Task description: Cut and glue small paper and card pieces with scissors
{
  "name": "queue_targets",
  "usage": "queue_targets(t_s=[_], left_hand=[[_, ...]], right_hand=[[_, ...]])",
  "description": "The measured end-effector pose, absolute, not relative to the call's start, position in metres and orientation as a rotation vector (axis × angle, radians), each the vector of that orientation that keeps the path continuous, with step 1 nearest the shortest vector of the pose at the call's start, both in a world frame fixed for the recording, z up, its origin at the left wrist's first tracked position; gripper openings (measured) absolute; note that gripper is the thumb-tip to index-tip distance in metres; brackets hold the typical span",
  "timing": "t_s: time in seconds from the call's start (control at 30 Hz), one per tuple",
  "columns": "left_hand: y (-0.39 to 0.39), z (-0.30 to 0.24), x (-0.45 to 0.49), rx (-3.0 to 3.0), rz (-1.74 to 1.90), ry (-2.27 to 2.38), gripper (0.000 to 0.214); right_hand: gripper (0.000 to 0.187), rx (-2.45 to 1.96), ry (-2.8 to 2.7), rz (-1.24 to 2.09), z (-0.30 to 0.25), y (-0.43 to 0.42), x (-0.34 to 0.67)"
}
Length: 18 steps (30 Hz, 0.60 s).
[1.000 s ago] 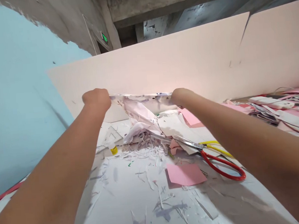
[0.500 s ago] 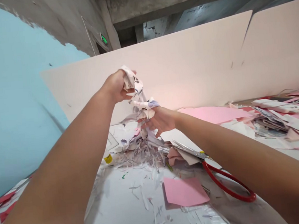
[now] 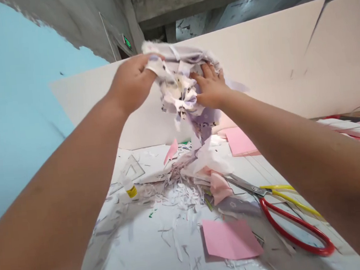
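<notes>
A loose bundle of crumpled white and lilac paper scraps (image 3: 179,93) is held up in front of the partition. My left hand (image 3: 135,82) is closed on the bundle's left side, with thumb and fingers around a whitish piece. On the right side, my right hand (image 3: 212,84) grips the bundle, its fingers somewhat spread against the paper. Lilac strips hang from the bundle down toward a heap of thin paper shreds (image 3: 186,195) on the white tabletop (image 3: 145,246). How far the fingertips reach into the paper is partly hidden.
Scissors with red and yellow handles (image 3: 256,190) lie open under my right forearm. Nearby are a pink paper square (image 3: 230,239), a small bottle with a yellow cap (image 3: 130,189), a clear set square (image 3: 134,168) and pink sheets (image 3: 241,141). A pale partition (image 3: 255,62) stands behind.
Both hands have risen, the right one also moving rightward, lifting a much larger bundle of scraps off the heap. The scissors and set square are now less covered.
</notes>
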<state>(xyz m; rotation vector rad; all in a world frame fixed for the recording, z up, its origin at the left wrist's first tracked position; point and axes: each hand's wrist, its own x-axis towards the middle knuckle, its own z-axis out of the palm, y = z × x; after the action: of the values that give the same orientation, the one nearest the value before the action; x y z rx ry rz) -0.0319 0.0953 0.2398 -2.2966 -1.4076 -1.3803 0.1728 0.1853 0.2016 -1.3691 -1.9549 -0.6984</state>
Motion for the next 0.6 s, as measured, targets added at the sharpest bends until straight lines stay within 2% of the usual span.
queue_targets(t_s=[0.13, 0.23, 0.3, 0.37, 0.5, 0.6], left_hand=[[0.118, 0.222, -0.047, -2.217, -1.128, -1.447, 0.035], [0.128, 0.220, -0.055, -2.198, -1.031, -1.472, 0.030], [0.131, 0.222, -0.058, -2.167, -1.031, -1.421, 0.030], [0.133, 0.221, -0.061, -2.153, -1.007, -1.377, 0.031], [0.139, 0.197, -0.060, -2.110, -0.755, -1.507, 0.039], [0.142, 0.159, -0.054, -2.096, -0.490, -1.710, 0.044]], right_hand=[[0.063, -1.647, -2.126, -0.669, 0.198, 0.188, 0.194], [0.088, -1.688, -1.978, -0.831, 0.205, 0.172, 0.218], [0.074, -1.511, -1.733, -1.137, 0.213, 0.155, 0.236], [0.063, -1.434, -1.554, -1.260, 0.216, 0.140, 0.254], [0.051, -1.519, -1.780, -1.098, 0.191, 0.133, 0.283], [0.059, -1.752, -1.959, -0.870, 0.145, 0.141, 0.293]])
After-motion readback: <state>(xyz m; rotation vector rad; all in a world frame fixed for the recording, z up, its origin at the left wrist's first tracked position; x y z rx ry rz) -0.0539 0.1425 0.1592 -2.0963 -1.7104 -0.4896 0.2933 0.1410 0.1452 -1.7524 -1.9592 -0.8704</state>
